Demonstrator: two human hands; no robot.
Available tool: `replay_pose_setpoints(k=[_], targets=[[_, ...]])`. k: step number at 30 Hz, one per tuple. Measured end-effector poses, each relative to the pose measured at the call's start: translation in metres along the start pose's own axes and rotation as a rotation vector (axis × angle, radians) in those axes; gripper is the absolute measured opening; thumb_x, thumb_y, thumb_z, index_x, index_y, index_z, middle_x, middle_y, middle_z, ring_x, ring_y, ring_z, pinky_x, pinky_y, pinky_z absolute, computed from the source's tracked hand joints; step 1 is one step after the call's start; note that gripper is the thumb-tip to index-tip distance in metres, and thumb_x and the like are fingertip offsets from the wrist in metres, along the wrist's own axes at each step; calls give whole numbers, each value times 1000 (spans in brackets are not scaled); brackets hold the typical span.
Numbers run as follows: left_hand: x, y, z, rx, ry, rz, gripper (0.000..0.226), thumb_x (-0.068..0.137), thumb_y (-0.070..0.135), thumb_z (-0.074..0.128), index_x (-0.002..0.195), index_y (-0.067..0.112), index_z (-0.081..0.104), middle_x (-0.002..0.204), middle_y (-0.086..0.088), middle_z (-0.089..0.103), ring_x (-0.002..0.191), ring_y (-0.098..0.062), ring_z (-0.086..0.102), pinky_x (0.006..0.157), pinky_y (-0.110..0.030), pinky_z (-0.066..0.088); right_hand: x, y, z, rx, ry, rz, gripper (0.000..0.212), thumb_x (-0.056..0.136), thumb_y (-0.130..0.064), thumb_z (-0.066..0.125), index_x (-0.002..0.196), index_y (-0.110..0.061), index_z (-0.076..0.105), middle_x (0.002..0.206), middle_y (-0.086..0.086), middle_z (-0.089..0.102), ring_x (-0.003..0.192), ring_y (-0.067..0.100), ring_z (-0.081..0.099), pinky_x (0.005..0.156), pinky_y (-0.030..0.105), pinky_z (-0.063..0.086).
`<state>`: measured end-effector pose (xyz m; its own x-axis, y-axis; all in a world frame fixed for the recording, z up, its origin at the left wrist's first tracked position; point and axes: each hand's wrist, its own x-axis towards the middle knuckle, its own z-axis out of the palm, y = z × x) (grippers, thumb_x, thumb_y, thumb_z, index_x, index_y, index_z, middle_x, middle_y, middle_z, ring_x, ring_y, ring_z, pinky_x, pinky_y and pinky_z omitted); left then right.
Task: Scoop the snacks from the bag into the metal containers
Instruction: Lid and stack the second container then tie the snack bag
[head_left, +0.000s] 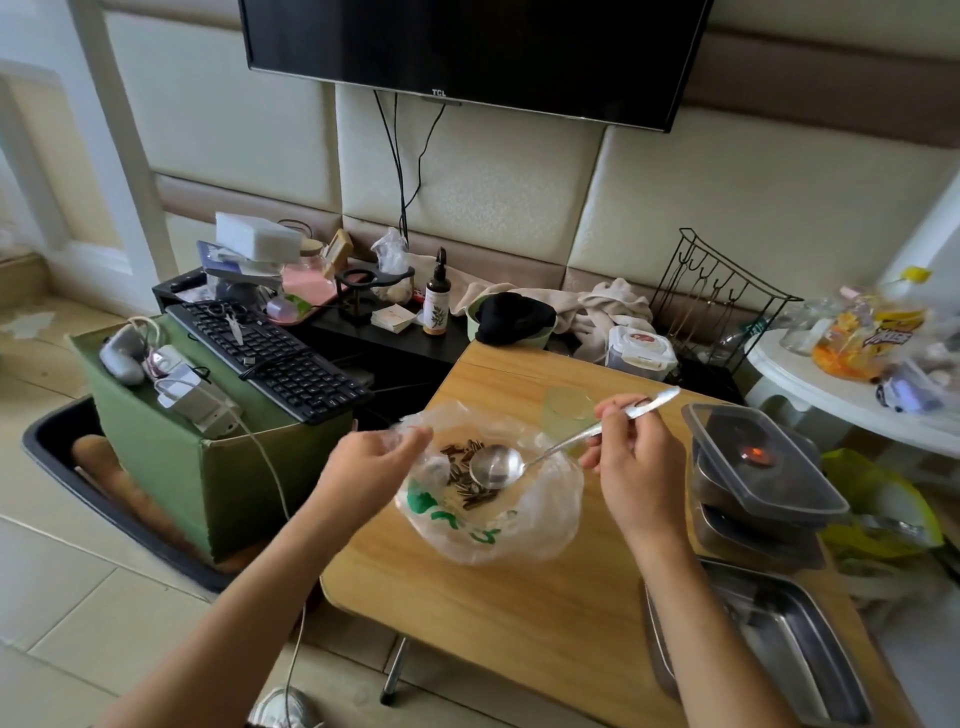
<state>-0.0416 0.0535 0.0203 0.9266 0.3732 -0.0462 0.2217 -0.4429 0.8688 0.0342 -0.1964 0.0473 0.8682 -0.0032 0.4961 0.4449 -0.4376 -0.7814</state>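
My left hand (375, 462) pinches the flimsy plastic bag's (488, 525) rim open while my right hand (631, 457) grips the stiff metal spoon's (550, 452) handle, bowl among light, loose sunflower seeds (467, 457).

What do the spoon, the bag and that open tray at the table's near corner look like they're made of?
The spoon looks like polished metal, probably steel: its bowl mirrors the light. The bag is thin clear plastic film with green print: it is crinkled, and the seeds show through. The tray seems to be brushed steel: grey, with a dull sheen and a rolled rim.
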Motion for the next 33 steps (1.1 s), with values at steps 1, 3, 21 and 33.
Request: replay_pose_setpoints(k=[1, 3, 21, 33], targets=[[9, -3, 1, 39, 70, 13, 44, 100, 56, 53, 85, 18, 68, 72, -7, 66, 66, -21, 59, 93, -44, 54, 2, 2, -1, -49, 20, -44, 21, 106, -16, 47, 94, -13, 64, 66, 2, 67, 54, 9, 66, 50, 23, 52], [22, -4, 5, 49, 164, 35, 49, 98, 58, 51, 100, 18, 79, 86, -6, 77, 90, -24, 68, 102, -50, 51, 2, 4, 0, -133, 28, -131, 20, 104, -18, 47, 91, -15, 63, 64, -1, 63, 53, 13, 64, 47, 27, 50], [32, -12, 27, 271, 114, -137, 48, 92, 41, 58, 58, 9, 47, 55, -2, 40, 53, -19, 37, 55, -27, 31, -1, 6, 16, -351, 30, -309, 20, 106, -18, 43, 93, -11, 57, 70, -2, 55, 52, 9, 52, 42, 23, 43], [51, -4, 53, 218, 125, -67, 58, 95, 31, 63, 49, 15, 32, 43, 6, 25, 39, -12, 21, 45, -23, 25, 0, 0, -7, -351, -55, -385, 17, 105, -14, 45, 97, -10, 60, 78, -3, 57, 54, -1, 47, 46, 12, 39]])
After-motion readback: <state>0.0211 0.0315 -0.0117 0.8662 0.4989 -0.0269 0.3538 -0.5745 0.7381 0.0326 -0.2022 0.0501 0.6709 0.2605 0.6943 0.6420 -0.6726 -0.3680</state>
